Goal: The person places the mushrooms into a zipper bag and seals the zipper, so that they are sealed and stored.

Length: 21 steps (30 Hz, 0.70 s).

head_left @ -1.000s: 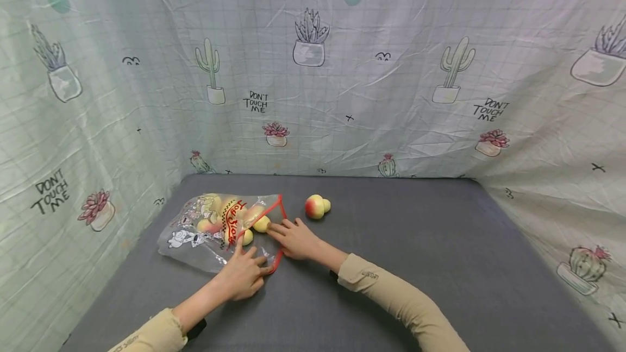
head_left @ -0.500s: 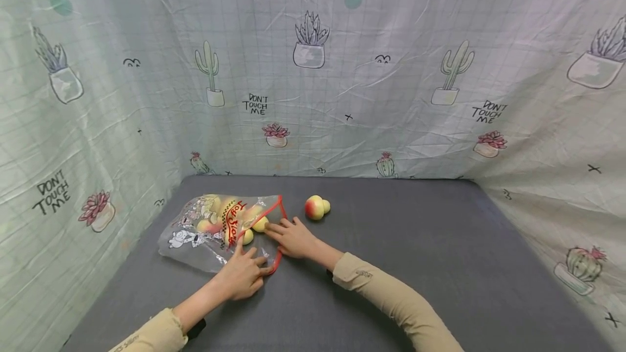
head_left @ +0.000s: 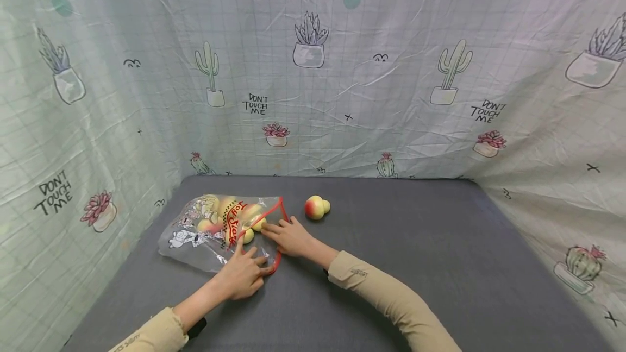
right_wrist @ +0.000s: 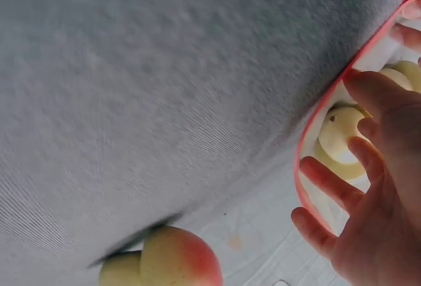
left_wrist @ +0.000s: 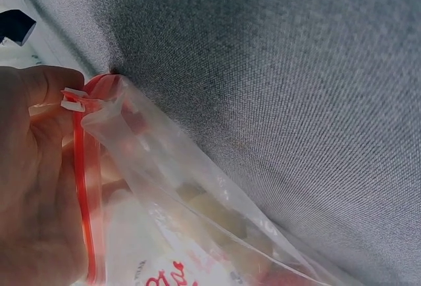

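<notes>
A clear zip bag [head_left: 195, 257] with a red edge and cartoon print lies on its side at the left of the table, mouth facing right. Several yellow-and-red pear-like fruits [head_left: 210, 226] are inside it. My left hand [head_left: 240, 276] holds the mouth's near edge, fingers spread; in the left wrist view its fingertip touches the white zip slider [left_wrist: 72, 100]. My right hand [head_left: 292, 239] reaches into the mouth, fingers extended and apart, fingertips at a yellow fruit [right_wrist: 342, 135]. Behind it, outside the bag, lies another yellow-and-red pear-like fruit [head_left: 315, 207].
The dark grey table [head_left: 415, 243] extends to the right of the bag. A pale cloth [head_left: 352, 140] printed with cacti hangs behind the table and along both sides.
My right hand has shifted slightly left, further into the bag mouth, and the fruit at its fingertips has moved slightly left. My left hand and the outside fruit have stayed in place.
</notes>
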{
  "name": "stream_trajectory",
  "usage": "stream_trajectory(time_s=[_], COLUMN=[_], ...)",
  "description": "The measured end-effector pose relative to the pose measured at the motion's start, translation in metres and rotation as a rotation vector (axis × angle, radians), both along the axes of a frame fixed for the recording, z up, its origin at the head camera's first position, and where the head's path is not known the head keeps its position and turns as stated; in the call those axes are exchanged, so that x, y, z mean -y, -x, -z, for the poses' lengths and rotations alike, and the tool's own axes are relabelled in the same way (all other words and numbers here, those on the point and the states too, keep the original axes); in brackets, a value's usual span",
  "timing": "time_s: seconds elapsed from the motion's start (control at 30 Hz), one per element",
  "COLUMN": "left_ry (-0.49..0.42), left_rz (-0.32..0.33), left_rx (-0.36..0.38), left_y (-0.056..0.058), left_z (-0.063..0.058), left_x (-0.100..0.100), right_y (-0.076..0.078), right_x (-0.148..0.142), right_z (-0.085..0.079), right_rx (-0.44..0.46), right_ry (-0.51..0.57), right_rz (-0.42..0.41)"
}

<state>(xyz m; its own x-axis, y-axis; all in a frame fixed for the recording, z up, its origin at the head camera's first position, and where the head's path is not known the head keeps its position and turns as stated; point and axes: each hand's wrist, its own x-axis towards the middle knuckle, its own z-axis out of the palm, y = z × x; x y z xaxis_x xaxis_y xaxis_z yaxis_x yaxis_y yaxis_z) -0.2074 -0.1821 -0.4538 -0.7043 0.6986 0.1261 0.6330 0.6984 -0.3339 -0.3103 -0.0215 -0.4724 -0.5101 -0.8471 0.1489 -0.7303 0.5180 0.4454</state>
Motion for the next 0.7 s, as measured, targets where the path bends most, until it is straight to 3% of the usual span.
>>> stream_trajectory(time_s=[0.03, 0.13, 0.4, 0.7], left_ry=[0.0, -0.001, -0.014, -0.008], left_rz=[0.0, 0.004, -0.006, -0.019], left_rx=[0.0, -0.008, -0.006, 0.014], left_y=[0.0, 0.0, 0.0, 0.0], left_z=[0.0, 0.0, 0.0, 0.0], left_x=[0.0, 0.0, 0.0, -0.001], right_y=[0.007, 0.008, -0.001, -0.001], right_x=[0.001, 0.003, 0.007, 0.009], right_z=[0.007, 0.007, -0.01, -0.01], right_rx=[-0.02, -0.027, 0.003, 0.011], right_ry=[-0.002, -0.052, -0.083, -0.101], right_rz=[-0.012, 0.01, 0.057, 0.075])
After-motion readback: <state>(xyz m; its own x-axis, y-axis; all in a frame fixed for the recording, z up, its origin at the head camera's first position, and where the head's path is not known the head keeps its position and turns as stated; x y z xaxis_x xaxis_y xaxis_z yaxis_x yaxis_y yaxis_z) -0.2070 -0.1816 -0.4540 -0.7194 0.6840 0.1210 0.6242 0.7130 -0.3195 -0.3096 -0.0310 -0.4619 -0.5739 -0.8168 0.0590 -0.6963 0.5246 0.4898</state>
